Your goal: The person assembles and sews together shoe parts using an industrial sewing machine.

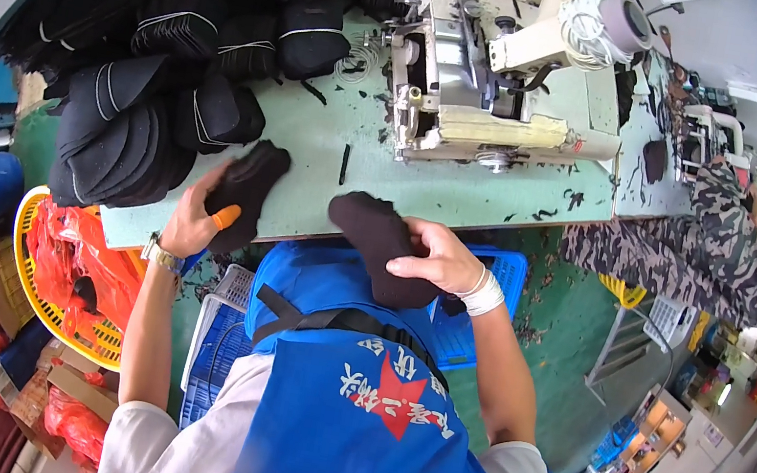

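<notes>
My left hand [190,225], with an orange finger cot on its thumb, grips a dark, sock-shaped fabric piece [255,179] at the table's front edge. Its fingers are partly hidden behind the cloth. To the right, my right hand [441,260] pinches a second dark fabric piece [371,231] between thumb and fingers, over the edge near my apron. The two pieces are apart. Beyond them, an industrial sewing machine [468,77] stands on the pale green table [301,165]. Tied bundles of black fabric pieces [123,132] are stacked at the left.
A yellow basket [30,280] with red plastic bags stands at the lower left. Blue crates [471,342] sit below the table edge. Black scraps [344,164] and a coil of white cord [356,63] lie on the table. A person in camouflage [704,244] is at the right.
</notes>
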Demonstrator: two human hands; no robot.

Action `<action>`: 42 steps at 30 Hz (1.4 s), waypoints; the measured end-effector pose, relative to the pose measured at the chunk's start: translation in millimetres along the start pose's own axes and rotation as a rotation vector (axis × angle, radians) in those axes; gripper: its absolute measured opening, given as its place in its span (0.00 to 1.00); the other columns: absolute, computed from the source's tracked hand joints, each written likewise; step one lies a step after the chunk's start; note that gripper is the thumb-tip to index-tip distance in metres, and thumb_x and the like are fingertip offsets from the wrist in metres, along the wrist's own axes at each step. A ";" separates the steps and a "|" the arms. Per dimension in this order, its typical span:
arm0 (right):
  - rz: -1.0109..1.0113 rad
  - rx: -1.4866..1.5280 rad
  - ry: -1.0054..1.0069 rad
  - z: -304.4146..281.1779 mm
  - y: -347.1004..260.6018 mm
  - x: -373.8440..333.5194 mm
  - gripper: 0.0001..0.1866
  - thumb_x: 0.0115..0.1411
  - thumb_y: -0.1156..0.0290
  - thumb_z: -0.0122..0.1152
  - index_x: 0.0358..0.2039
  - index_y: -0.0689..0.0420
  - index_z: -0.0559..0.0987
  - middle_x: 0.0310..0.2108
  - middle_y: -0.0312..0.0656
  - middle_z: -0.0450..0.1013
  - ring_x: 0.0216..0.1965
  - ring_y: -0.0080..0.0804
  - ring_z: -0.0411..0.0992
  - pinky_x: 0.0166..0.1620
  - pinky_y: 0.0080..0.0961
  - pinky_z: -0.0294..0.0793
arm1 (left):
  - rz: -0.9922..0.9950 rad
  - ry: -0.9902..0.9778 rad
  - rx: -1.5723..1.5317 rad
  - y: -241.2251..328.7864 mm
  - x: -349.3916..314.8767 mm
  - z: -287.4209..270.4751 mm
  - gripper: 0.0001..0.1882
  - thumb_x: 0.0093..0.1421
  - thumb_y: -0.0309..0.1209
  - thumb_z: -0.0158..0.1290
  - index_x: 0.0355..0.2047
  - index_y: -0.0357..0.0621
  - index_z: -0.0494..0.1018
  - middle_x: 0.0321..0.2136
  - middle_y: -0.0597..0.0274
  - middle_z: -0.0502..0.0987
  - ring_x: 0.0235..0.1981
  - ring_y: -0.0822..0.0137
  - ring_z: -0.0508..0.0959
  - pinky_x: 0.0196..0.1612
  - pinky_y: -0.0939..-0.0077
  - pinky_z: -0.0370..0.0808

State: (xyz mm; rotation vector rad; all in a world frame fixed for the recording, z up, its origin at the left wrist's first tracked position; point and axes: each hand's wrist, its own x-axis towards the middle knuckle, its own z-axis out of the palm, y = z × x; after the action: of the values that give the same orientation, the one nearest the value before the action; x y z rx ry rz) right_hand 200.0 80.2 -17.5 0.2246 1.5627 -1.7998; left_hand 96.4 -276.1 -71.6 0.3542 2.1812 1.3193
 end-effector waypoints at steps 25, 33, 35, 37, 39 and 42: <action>-0.062 -0.916 0.105 -102.2 13.4 9.4 0.31 0.52 0.46 0.62 0.43 0.62 0.76 0.39 0.54 0.76 0.42 0.50 0.74 0.47 0.34 0.72 | -0.012 -0.198 0.039 103.4 65.8 156.9 0.28 0.48 0.43 0.65 0.45 0.37 0.75 0.35 0.47 0.79 0.36 0.56 0.80 0.40 0.68 0.75; -0.291 -1.148 0.593 -79.2 45.6 19.5 0.18 0.50 0.59 0.64 0.37 0.56 0.77 0.35 0.48 0.73 0.41 0.48 0.71 0.44 0.41 0.72 | 0.370 -0.009 0.481 77.6 96.6 160.4 0.12 0.55 0.32 0.57 0.40 0.45 0.79 0.38 0.54 0.79 0.38 0.53 0.78 0.41 0.65 0.75; -0.393 -1.127 0.576 -65.8 40.7 27.1 0.19 0.49 0.61 0.64 0.40 0.57 0.76 0.35 0.46 0.72 0.42 0.46 0.70 0.45 0.40 0.70 | 0.519 0.029 0.679 77.9 98.1 159.5 0.14 0.53 0.29 0.56 0.41 0.47 0.77 0.37 0.58 0.77 0.38 0.57 0.77 0.40 0.66 0.76; -0.379 -1.099 0.556 -62.3 37.3 33.7 0.17 0.50 0.63 0.64 0.38 0.57 0.75 0.34 0.46 0.71 0.40 0.45 0.71 0.44 0.39 0.71 | 0.520 -0.018 0.731 85.0 97.5 156.7 0.15 0.51 0.28 0.56 0.40 0.46 0.77 0.34 0.60 0.75 0.36 0.58 0.76 0.39 0.67 0.75; -0.337 -1.054 0.531 -65.1 36.1 40.2 0.14 0.49 0.66 0.64 0.35 0.57 0.75 0.33 0.45 0.71 0.38 0.45 0.71 0.43 0.39 0.71 | 0.505 -0.007 0.719 89.2 99.0 157.4 0.13 0.49 0.27 0.57 0.37 0.46 0.77 0.32 0.61 0.74 0.34 0.60 0.76 0.38 0.66 0.75; -0.396 -1.005 0.486 -68.7 30.8 39.3 0.13 0.49 0.68 0.64 0.35 0.58 0.75 0.34 0.45 0.71 0.38 0.46 0.71 0.43 0.39 0.72 | 0.636 0.074 0.687 98.9 101.7 156.1 0.09 0.47 0.26 0.58 0.32 0.45 0.76 0.30 0.62 0.73 0.35 0.60 0.76 0.38 0.66 0.74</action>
State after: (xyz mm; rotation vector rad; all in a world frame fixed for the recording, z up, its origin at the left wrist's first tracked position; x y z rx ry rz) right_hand 168.6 127.3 -80.9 -0.1604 2.8071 -1.0233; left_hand 99.6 -65.2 -74.3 1.3675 2.6504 0.8039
